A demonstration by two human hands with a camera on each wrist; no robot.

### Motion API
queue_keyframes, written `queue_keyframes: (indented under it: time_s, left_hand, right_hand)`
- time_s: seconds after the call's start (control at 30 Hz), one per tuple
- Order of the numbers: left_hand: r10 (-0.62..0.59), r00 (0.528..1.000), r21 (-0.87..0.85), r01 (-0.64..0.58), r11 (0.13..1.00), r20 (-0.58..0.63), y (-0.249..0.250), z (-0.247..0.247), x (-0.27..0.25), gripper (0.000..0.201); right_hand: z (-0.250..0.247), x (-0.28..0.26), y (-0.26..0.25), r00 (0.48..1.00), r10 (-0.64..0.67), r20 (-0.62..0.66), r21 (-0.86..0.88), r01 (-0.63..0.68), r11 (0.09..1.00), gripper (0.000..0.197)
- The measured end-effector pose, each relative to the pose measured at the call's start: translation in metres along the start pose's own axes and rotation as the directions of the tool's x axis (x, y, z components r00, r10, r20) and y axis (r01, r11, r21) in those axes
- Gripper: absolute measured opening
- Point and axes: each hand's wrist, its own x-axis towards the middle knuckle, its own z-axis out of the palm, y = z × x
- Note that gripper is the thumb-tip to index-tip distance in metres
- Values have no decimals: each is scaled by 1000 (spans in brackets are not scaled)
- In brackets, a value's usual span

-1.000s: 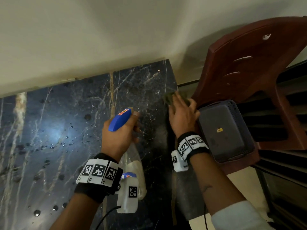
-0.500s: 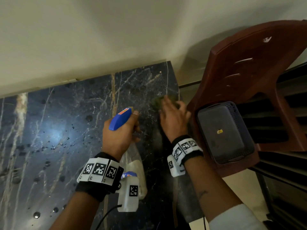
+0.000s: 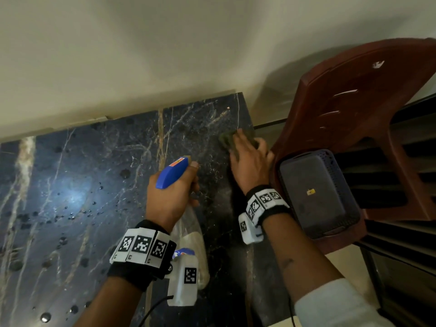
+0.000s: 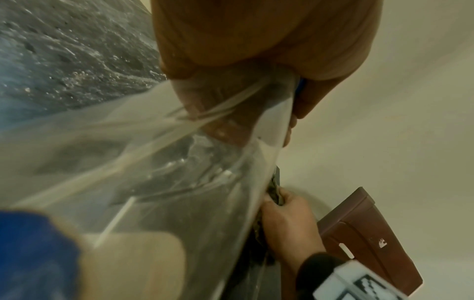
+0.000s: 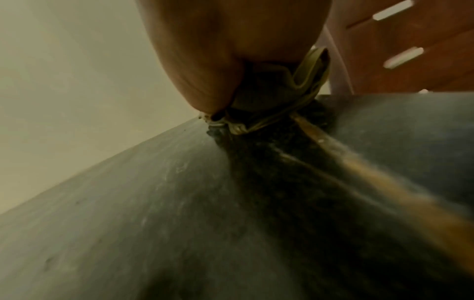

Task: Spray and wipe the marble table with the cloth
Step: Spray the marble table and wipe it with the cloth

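We count two hands, one bottle, one cloth. Nearest us, our left hand [image 3: 173, 194] curls its fingers tight round the neck of the clear plastic spray bottle with the blue trigger head [image 3: 171, 173]; its body is mostly hidden under the wrist. Beyond, our right hand [image 3: 250, 166] presses flat fingers on the crumpled olive-green cloth [image 3: 226, 138], largely covered, at the far right edge of the dark veined marble table [image 3: 94, 173], beaded with droplets left of the fingers. One maroon plastic chair [image 3: 354, 109] stands rightward.
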Motion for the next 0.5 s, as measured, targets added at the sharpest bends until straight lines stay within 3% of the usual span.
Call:
queue_keyframes:
  time_s: [0.07, 0.13, 0.2, 0.27, 0.33, 0.4, 0.43, 0.5]
  left_hand:
    - [-1, 1000, 2, 1, 1000, -7, 1, -2, 1, 27]
    - [4, 1000, 5, -4, 1000, -15, 3, -5, 2, 29]
    - [15, 1000, 9, -15, 1000, -28, 6, -6, 3, 29]
    - [28, 999, 17, -27, 999, -46, 8, -6, 5, 29]
    - [45, 998, 27, -44, 999, -48, 9, -6, 5, 31]
    - [45, 998, 14, -45, 999, -38, 10, -8, 5, 32]
    - [43, 999, 6, -43, 999, -27, 10, -10, 4, 32]
    - [34, 999, -6, -35, 999, -16, 9, -14, 3, 32]
  right_hand:
    - [1, 10, -10, 984, 175, -42, 56, -173, 983, 46]
    - [3, 6, -30, 969, 246, -32, 78, -243, 967, 48]
    - [9, -6, -49, 989, 147, -17, 74, -146, 987, 48]
    - [20, -23, -65, 998, -67, -1, 21, 67, 998, 46]
    - [24, -27, -66, 972, -233, 30, -7, 233, 972, 44]
    - [18, -13, -49, 957, -283, 64, -19, 285, 958, 45]
    - [13, -5, -38, 970, -234, 63, -16, 235, 972, 45]
    - [1, 15, -17, 1000, -12, 16, 34, 11, 999, 45]
